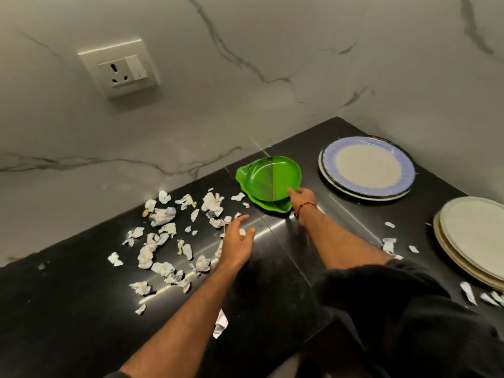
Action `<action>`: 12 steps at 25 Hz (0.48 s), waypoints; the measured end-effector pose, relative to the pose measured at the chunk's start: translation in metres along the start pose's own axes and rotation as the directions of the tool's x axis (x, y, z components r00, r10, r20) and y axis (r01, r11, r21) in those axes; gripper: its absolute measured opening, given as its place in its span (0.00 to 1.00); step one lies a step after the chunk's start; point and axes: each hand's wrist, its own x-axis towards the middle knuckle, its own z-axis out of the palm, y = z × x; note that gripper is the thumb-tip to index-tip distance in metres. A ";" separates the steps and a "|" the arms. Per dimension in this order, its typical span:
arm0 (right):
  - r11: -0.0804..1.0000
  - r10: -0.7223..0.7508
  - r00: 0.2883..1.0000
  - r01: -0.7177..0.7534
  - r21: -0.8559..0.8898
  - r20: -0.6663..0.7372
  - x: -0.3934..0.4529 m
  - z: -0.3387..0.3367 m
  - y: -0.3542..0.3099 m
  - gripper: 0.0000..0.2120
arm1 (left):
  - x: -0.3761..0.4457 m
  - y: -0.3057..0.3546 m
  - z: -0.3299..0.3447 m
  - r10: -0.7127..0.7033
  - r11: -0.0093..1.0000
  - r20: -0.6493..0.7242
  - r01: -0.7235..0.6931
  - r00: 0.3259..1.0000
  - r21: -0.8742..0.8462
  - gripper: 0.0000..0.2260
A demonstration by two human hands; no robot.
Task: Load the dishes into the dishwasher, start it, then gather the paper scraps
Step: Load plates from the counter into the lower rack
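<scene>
Black stone counter (81,309) runs along a marble wall with a socket (118,68). I see my right hand (302,199) at the near rim of the top green plate (272,177), tilting it up from the second green plate (272,207) below; I cannot tell if the fingers really pinch it. I think I begin with this one because it is closest. My left hand (238,241) hovers with relaxed fingers, holding nothing, beside the paper scraps (161,241), which wait for later. Blue plates (366,167) and beige plates (474,236) are stacked at the right.

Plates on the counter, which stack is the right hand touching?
The green plates; the right hand grips their near rim. The blue-rimmed and cream stacks sit untouched.
</scene>
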 end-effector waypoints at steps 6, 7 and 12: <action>0.989 0.101 0.993 -0.107 -0.101 -0.069 0.024 0.011 0.004 0.17 | -0.008 -0.010 -0.003 -0.032 0.999 0.059 0.030 0.998 0.028 0.18; 0.988 0.089 0.990 -0.101 -0.113 -0.111 0.022 0.010 0.004 0.15 | -0.007 -0.010 -0.003 -0.032 0.999 0.058 0.031 0.998 0.026 0.19; 0.989 0.120 0.945 -0.087 0.122 -0.304 -0.004 -0.010 0.003 0.10 | 0.000 -0.004 -0.003 -0.026 0.999 0.053 0.027 0.998 -0.032 0.19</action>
